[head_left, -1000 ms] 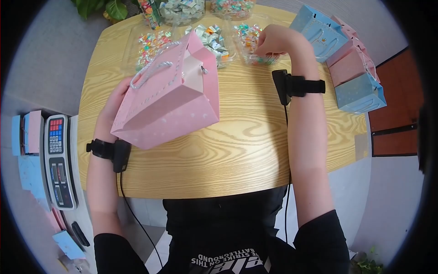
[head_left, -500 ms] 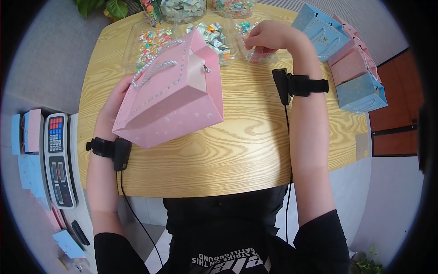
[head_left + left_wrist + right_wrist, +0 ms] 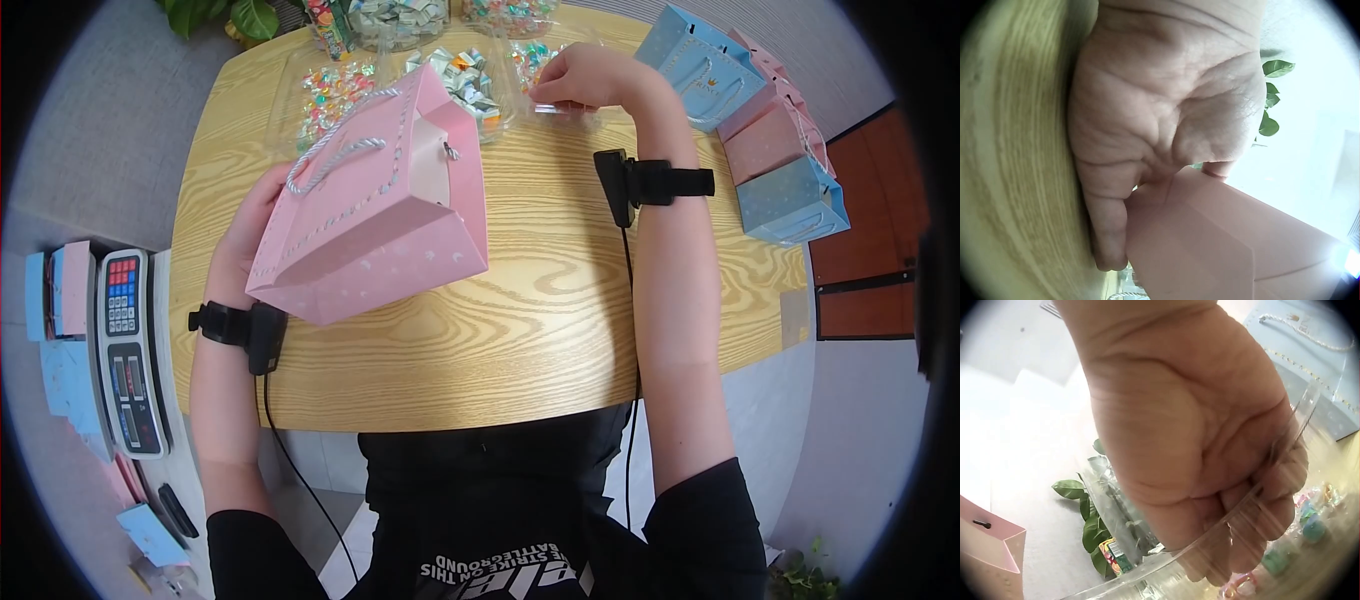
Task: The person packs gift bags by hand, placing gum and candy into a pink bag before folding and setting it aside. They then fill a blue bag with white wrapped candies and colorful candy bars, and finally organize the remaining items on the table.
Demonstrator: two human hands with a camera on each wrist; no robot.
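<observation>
My left hand grips a pink paper gift bag near its base, thumb on one side and fingers on the other in the left wrist view. The bag leans over the table, its mouth turned to the right and its white rope handles on the upper side. My right hand reaches into a clear plastic box of wrapped candies. Its fingers curl down behind the see-through wall and pinch a pink wrapped candy at the tips.
Clear boxes of colourful candies and white-wrapped sweets line the table's far side, with jars behind. Blue gift bags and pink gift bags stand at the right. A scale sits left of the table.
My right hand has shifted left within the candy box, its fingers opening and then closing, and a pink candy now shows at its fingertips. The pink bag has moved slightly; my left hand keeps its grip.
</observation>
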